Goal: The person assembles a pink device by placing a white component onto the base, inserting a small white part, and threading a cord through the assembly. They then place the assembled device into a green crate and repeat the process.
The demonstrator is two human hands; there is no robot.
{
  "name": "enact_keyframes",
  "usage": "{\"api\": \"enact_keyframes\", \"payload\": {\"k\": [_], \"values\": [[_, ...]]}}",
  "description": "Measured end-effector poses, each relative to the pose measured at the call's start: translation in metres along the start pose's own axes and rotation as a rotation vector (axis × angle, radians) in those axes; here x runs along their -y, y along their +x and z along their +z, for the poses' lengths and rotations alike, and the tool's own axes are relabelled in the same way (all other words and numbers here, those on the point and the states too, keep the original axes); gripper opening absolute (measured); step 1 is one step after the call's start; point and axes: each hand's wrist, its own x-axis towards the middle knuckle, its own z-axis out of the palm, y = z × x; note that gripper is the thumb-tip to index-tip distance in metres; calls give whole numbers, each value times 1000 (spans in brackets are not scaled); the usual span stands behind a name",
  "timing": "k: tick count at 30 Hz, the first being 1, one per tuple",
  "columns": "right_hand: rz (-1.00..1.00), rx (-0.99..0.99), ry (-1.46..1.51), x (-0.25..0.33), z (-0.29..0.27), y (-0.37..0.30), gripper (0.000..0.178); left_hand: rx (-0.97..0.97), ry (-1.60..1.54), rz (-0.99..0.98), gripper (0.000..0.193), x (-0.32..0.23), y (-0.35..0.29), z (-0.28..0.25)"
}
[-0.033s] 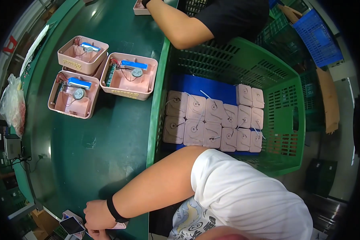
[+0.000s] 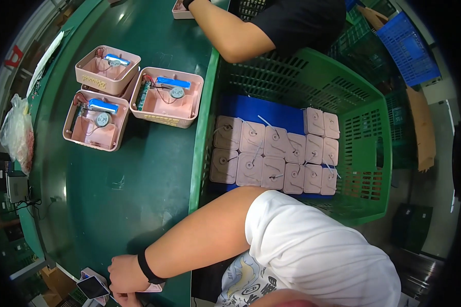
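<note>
My right hand [image 2: 125,275], with a black band on its wrist, reaches across to the lower left of the bench. Its fingers are curled, and whatever they grip is hidden beneath them. Just below, more fingers [image 2: 127,300] show at the picture's edge; they seem to belong to my left hand, which is mostly cut off. Beside the hands lies a small dark rectangular panel in a pale frame [image 2: 92,287], on a pinkish part. Another pinkish part [image 2: 152,287] peeks out under my right wrist.
Several open pink housings [image 2: 95,120] with blue cells and wires stand on the green bench [image 2: 138,204]. On the right a green crate [image 2: 386,153] holds rows of pink blocks [image 2: 251,169]. A co-worker's arm [image 2: 235,36] crosses the top. A plastic bag [image 2: 18,128] hangs at left.
</note>
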Motion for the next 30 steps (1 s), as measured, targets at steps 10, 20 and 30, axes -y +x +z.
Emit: {"api": "enact_keyframes", "payload": {"k": [10,20,30], "values": [[38,-4,-43,-7,2,3,17,30,-121,-146,46,20,1,-14],[10,-31,137,-1,-3,-8,16,12,-158,-93,54,19,-5,-6],[47,-102,-169,24,4,-45,34,39,-260,144,23,6,13,29]]}}
